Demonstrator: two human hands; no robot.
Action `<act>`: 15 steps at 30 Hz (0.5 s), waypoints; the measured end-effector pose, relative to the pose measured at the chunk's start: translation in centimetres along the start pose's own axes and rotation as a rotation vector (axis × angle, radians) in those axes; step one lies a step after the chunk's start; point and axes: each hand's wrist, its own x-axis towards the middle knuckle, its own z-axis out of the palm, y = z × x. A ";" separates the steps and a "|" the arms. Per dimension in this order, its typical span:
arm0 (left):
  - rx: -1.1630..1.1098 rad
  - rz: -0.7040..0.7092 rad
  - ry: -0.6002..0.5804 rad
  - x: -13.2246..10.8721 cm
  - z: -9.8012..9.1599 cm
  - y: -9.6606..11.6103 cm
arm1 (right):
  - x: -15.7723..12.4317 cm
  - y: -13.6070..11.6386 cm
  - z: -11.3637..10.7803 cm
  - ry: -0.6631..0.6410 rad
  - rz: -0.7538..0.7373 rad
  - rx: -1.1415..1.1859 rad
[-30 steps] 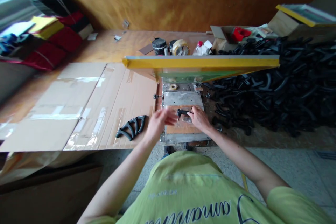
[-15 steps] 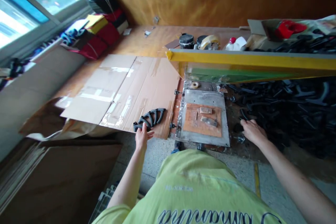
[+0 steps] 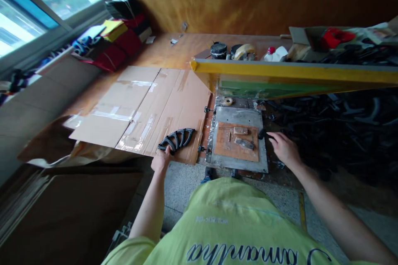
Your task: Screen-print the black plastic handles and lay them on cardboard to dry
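Note:
Several black curved parts [image 3: 182,137] lie side by side in a fanned row on the flattened cardboard [image 3: 174,103]. At the near left end of that row is my left hand [image 3: 160,160], its fingers curled in and closed at the end of the nearest part. Over the right edge of the grey metal plate [image 3: 234,115], my right hand [image 3: 285,148] pinches a small-looking black part [image 3: 263,133] between thumb and fingers. On the plate's brown board [image 3: 224,149] sit a few small blocks [image 3: 244,143].
A yellow-edged screen frame [image 3: 280,66] slants above the plate's far side. To the right is a large heap of black parts [image 3: 326,132]. Tape rolls [image 3: 245,51] and a dark tub [image 3: 218,50] stand behind the frame. Red boxes [image 3: 124,47] sit by the window.
My right hand has moved left from the heap to the plate's edge with a black part. My left hand's spread fingers have curled in by the row's near end.

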 end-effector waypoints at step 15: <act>0.079 0.098 0.176 -3.4 4.9 7.2 | 4.6 -7.6 4.5 0.033 -0.546 0.001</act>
